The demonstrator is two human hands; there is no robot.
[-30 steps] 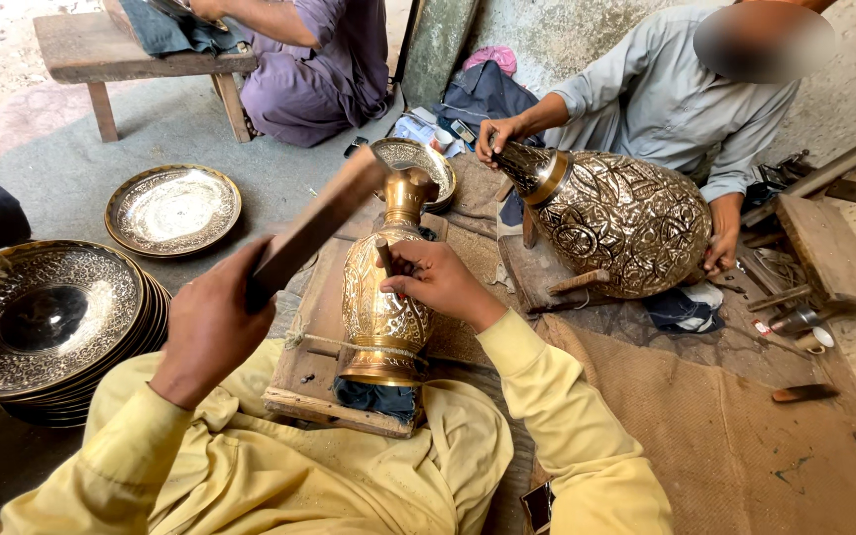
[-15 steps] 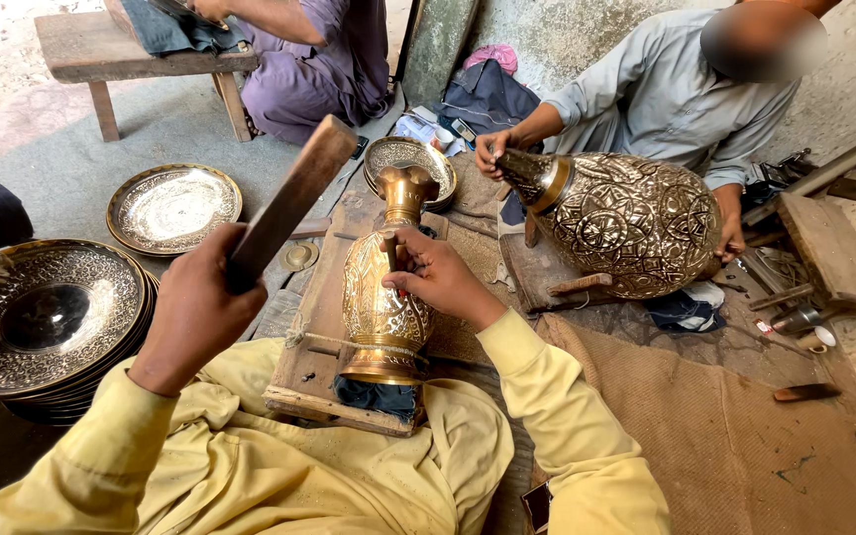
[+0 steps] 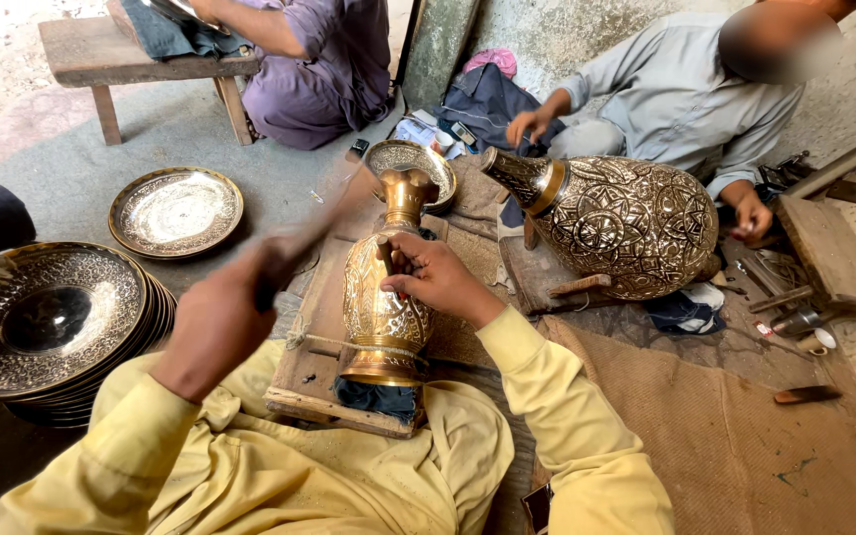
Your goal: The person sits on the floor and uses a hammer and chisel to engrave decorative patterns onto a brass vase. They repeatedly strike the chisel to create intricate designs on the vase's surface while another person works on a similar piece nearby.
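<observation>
On wooden board (image 3: 321, 327) – brass vase (image 3: 382, 297); right hand (image 3: 435, 277) grips chisel (image 3: 385, 254), left hand (image 3: 218, 319) grips blurred mallet (image 3: 314, 233)

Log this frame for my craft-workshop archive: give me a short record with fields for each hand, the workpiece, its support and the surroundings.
left hand: left hand grips a blurred wooden striker
right hand: right hand holds a small chisel against the vase
workpiece: engraved brass vase, tied on
support: wooden board
surroundings: stacked engraved plates, single plate, large engraved vessel worked by another person
</observation>
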